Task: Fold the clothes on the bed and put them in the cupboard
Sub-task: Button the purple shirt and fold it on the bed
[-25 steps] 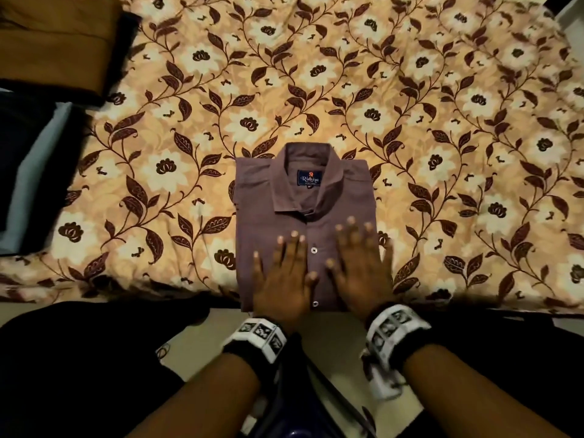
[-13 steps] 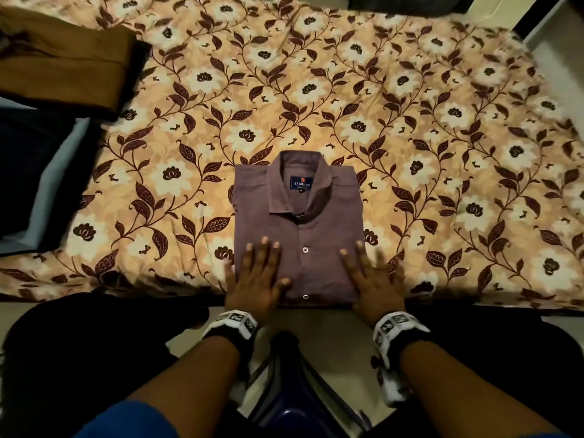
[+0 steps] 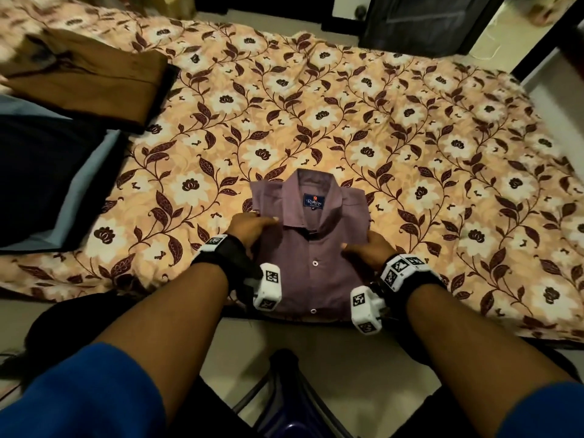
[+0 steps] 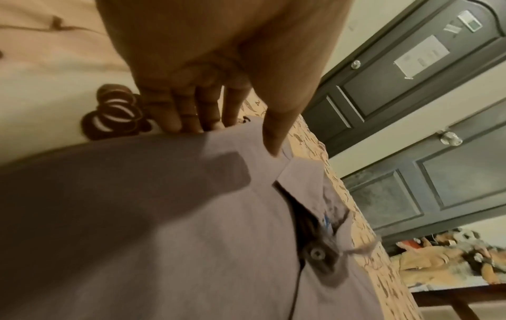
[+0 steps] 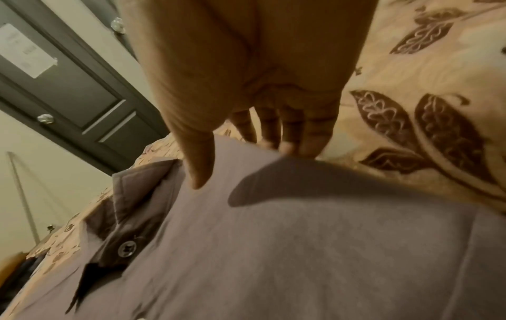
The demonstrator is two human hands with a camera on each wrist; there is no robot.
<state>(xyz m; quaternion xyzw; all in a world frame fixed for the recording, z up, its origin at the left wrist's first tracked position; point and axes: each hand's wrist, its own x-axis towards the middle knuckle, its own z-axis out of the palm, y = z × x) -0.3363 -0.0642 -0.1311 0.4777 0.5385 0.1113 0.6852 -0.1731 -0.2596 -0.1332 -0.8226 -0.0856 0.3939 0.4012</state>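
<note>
A folded mauve shirt (image 3: 311, 248) with its collar up lies at the near edge of the bed. My left hand (image 3: 249, 227) grips its left side, thumb on top of the cloth (image 4: 271, 138) and fingers (image 4: 186, 121) tucked under the edge. My right hand (image 3: 368, 248) grips the right side the same way, thumb on the front (image 5: 200, 164) and fingers (image 5: 295, 138) under the fold. The shirt (image 4: 191, 227) fills both wrist views, also the shirt (image 5: 273, 249) with its top button showing.
The floral bedspread (image 3: 410, 128) covers the bed. Folded brown trousers (image 3: 91, 74) and a dark and pale-blue garment stack (image 3: 47, 172) lie at the left. Dark cupboard doors (image 4: 410, 86) stand beyond the bed. A chair frame (image 3: 284, 399) sits below my arms.
Both hands left the shirt's lower front, where they lay flat, and moved out to its sides, thumbs on top and fingers under. My head rose, showing more of the room.
</note>
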